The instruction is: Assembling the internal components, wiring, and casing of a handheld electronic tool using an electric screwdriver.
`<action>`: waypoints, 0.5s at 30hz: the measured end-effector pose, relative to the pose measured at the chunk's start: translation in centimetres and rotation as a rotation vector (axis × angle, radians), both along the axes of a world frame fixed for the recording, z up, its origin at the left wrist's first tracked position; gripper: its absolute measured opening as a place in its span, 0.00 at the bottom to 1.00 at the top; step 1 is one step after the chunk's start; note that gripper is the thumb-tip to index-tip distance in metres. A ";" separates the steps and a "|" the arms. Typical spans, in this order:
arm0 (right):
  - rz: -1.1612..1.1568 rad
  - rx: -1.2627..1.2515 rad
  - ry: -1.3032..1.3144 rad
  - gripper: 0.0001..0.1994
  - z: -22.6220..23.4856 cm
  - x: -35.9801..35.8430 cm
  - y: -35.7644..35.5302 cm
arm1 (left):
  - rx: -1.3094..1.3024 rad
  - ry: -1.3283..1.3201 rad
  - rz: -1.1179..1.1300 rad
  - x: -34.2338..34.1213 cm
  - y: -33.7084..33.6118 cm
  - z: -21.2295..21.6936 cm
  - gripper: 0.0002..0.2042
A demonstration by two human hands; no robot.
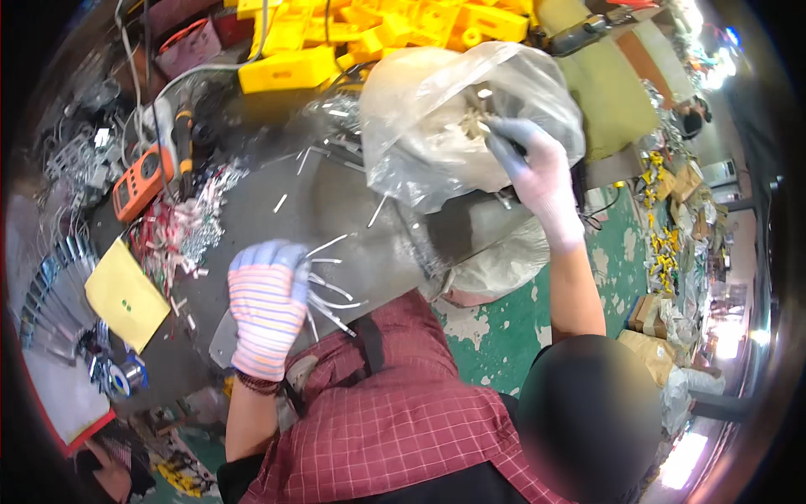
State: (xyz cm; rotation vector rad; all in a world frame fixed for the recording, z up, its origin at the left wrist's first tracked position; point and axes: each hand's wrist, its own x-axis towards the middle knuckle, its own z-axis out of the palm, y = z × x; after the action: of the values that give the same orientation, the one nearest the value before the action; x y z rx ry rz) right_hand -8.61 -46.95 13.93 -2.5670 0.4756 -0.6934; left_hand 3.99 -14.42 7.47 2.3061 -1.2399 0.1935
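My left hand (270, 307), in a striped knitted glove, is closed over the dark worktop near its front edge. Out of its right side fans a bunch of short white wires (332, 290). My right hand (537, 172), in a pale glove with greyish fingertips, reaches into the mouth of a clear plastic bag (403, 134). Its thumb and fingers come together at small pale pieces (470, 126) inside the bag; what they pinch is too small to make out. A few loose white wires (280, 202) lie on the worktop between my left hand and the bag.
Yellow plastic housings (290, 69) are heaped at the back. On the left lie an orange multimeter (143, 185), a pile of red and white wires (180, 223), a yellow card (128, 296) and a solder spool (128, 376). A second plastic bag (495, 265) hangs below the right edge.
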 end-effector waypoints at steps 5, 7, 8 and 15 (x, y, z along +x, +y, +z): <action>0.167 0.706 0.217 0.10 0.8 -3.2 11.0 | -0.078 0.171 -0.067 -0.1 -1.2 0.3 0.07; 0.241 0.484 0.188 0.09 -2.4 -2.6 11.6 | -0.113 0.224 -0.064 0.0 -1.6 0.4 0.06; 0.249 0.496 0.188 0.09 -3.8 -2.0 11.8 | -0.101 0.223 -0.056 0.1 -1.5 0.2 0.06; 0.232 0.146 0.110 0.10 -6.2 -0.4 12.0 | -0.095 0.175 -0.062 0.1 -1.2 0.1 0.05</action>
State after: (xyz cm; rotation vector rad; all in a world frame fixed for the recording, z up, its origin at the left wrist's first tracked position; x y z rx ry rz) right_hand -8.96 -34.95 7.69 -2.4781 0.2468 -0.4226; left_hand 4.08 -15.62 7.55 2.1498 -1.1864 0.0278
